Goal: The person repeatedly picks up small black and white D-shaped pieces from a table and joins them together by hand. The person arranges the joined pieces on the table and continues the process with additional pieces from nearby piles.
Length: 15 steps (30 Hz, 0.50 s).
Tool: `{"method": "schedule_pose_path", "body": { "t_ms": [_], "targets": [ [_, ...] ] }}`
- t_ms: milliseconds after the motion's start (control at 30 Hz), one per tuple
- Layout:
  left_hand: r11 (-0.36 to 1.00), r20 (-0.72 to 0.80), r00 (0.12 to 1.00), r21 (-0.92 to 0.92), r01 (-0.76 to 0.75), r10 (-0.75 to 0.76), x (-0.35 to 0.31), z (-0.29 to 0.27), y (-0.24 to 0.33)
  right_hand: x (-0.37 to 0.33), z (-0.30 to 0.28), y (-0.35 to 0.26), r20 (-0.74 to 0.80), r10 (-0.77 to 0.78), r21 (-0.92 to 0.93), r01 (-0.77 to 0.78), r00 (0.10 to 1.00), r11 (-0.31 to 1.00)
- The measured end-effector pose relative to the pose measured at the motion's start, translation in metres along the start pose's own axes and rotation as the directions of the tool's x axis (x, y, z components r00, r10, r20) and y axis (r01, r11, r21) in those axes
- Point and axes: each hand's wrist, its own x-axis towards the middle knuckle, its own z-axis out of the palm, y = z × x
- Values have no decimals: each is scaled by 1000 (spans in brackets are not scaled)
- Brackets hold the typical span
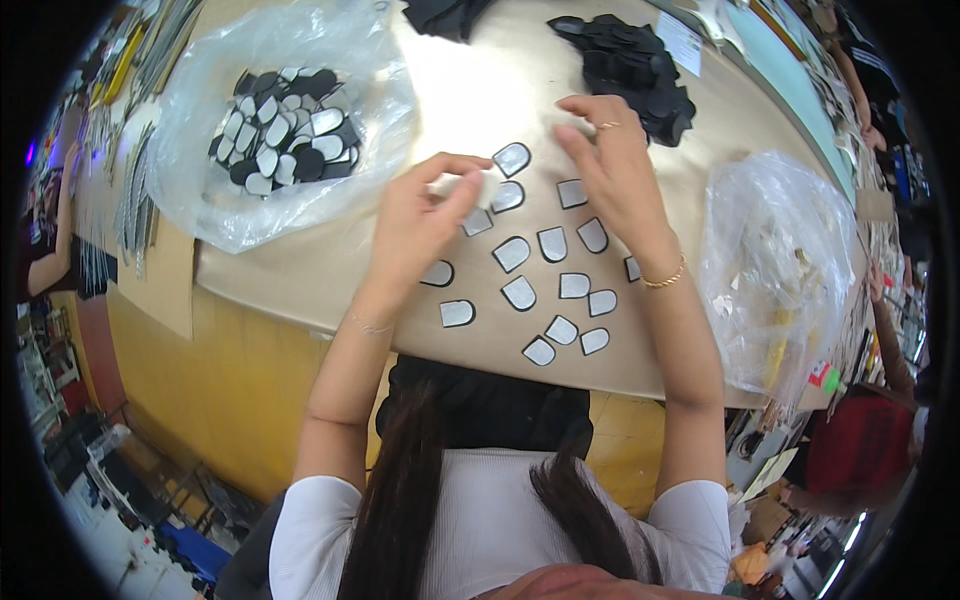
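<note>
My left hand point(425, 215) is closed, thumb and fingers pinching a small whitish piece or stack point(488, 190) whose exact kind is blurred. My right hand point(618, 165) hovers to the right with thumb and forefinger curved round something pale that I cannot make out. Between and below the hands, several D-shaped patches with light grey faces and black edges lie spread on the table, such as one patch point(512, 159) just beyond my left fingertips, another patch point(572, 193) under my right hand and a further patch point(552, 244) in the middle.
An opened clear plastic bag point(190, 180) at the far left carries a heap of grey and black patches point(290, 130). Black cut pieces point(635, 75) are piled at the far right. Another clear bag point(760, 290) lies right of my right forearm. The table's near edge point(300, 318) curves before me.
</note>
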Motion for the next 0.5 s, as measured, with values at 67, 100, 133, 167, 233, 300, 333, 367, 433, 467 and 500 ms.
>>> {"method": "schedule_pose_path", "body": {
  "t_ms": [67,100,133,167,233,300,333,367,433,467,500],
  "targets": [
    [995,-53,998,-93,30,-35,-3,-10,0,-24,-25,3,-2,24,82,-24,1000,996],
    [987,-83,996,-162,1,-15,-5,-16,-1,-41,-37,3,0,13,121,-12,1000,993],
    [983,-99,995,-185,3,-22,-8,-23,-3,-64,-48,-2,50,43,124,-49,998,991],
    [976,-115,993,-216,-2,-24,-12,-29,-5,-90,-55,-10,69,14,-47,-11,998,999],
    [957,-125,991,-290,1,-39,-21,-39,-10,-143,-56,-30,111,22,-245,6,994,970],
    [926,-109,992,-377,12,-57,-32,-44,-17,-181,-47,-47,114,47,-297,-11,992,955],
    [907,-104,992,-421,24,-75,-36,-44,-21,-189,-42,-46,163,104,-322,-47,981,946],
    [886,-95,991,-462,37,-90,-41,-43,-24,-193,-36,-48,179,123,-333,-57,976,941],
    [853,-52,995,-521,44,-83,-48,-40,-28,-187,-23,-54,199,132,-363,-52,971,930],
    [840,-23,998,-540,41,-63,-52,-38,-29,-176,-15,-53,207,121,-380,-34,971,924],
    [828,3,999,-560,36,-42,-57,-37,-29,-162,-7,-53,229,118,-404,-16,966,915]
  ]
}}
